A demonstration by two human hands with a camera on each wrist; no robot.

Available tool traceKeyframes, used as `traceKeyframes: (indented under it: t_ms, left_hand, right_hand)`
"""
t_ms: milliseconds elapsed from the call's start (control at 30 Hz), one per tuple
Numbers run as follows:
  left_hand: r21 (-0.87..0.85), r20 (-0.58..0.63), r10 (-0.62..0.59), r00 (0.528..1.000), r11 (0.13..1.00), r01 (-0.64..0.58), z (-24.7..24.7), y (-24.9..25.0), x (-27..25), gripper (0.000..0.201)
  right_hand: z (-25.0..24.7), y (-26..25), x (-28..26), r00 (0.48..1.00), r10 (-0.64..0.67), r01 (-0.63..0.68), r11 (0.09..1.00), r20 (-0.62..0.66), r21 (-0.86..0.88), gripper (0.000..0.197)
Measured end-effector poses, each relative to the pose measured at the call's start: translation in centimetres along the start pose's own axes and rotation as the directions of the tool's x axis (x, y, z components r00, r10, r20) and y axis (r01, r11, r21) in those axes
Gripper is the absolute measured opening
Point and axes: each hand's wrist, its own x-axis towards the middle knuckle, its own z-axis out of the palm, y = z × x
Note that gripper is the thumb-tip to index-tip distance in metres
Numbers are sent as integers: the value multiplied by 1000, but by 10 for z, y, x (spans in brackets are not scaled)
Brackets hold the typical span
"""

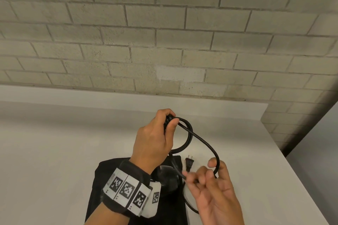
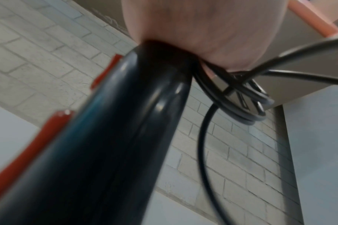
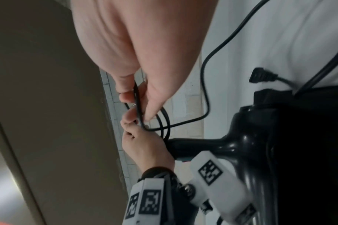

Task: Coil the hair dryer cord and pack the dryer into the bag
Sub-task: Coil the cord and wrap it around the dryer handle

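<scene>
**Now: cord half coiled above the bag**

Up front, the left hand grips the dryer handle and cord loops (several turns). Nearer, the right hand pinches the loose cord; the bag lies beneath both.

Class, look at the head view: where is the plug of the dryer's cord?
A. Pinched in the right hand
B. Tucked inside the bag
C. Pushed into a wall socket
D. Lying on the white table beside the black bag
D: the plug lies on the white table, just right of the black bag, with neither hand on it.
</scene>
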Motion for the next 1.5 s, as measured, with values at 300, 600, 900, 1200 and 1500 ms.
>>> traceKeyframes:
  t_ms: [300, 600, 900, 1200, 1500]
  left_hand:
    - [15, 23, -26, 999, 1000, 25, -3, -3, -2, 36]
    - [-28, 12, -36, 999, 999, 36, 3, -7, 3, 31]
    - [-37, -21, -60, 998, 998, 59, -7, -25, 4, 35]
    - [-22, -12, -57, 998, 998, 56, -9, -23, 2, 38]
    - [-33, 5, -28, 1000, 999, 28, -6, -10, 1, 41]
  right_hand:
    - [-36, -35, -6, 990, -138, 70, 585, -14, -808, 13]
    - [-22, -30, -17, 981, -96, 74, 988, -166, -135, 58]
    - [-84, -53, -15, 979, -171, -36, 400, -113, -916, 31]
    - [-117, -63, -13, 785, -106, -308, 787, -610, -535, 36]
    - [-103, -73, -5, 798, -278, -382, 453, -535, -805, 63]
